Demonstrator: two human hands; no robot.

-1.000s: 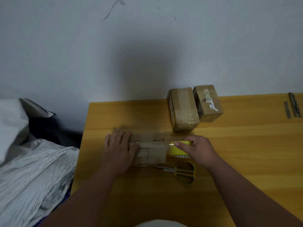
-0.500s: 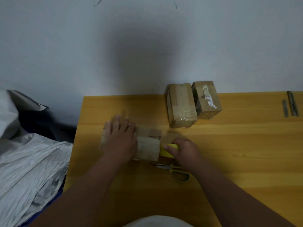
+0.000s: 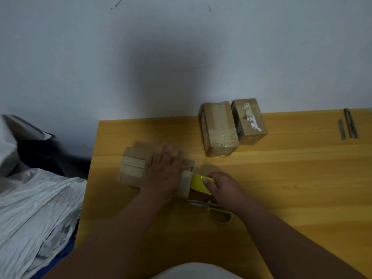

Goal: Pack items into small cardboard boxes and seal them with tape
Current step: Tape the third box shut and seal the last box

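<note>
- Left hand (image 3: 161, 174) lay flat, fingers straight, pressing the small cardboard box (image 3: 136, 170) onto the surface (image 3: 302, 188).
- Right hand (image 3: 223, 186) gripped the yellow tape roll (image 3: 198, 181) at the box's end.
- Box judged light, stiff, liable to slide; best held by its top.

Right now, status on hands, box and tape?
Left hand flat on box. Right hand grips yellow tape roll at box's right end. Scissors lie just under right wrist.
</note>
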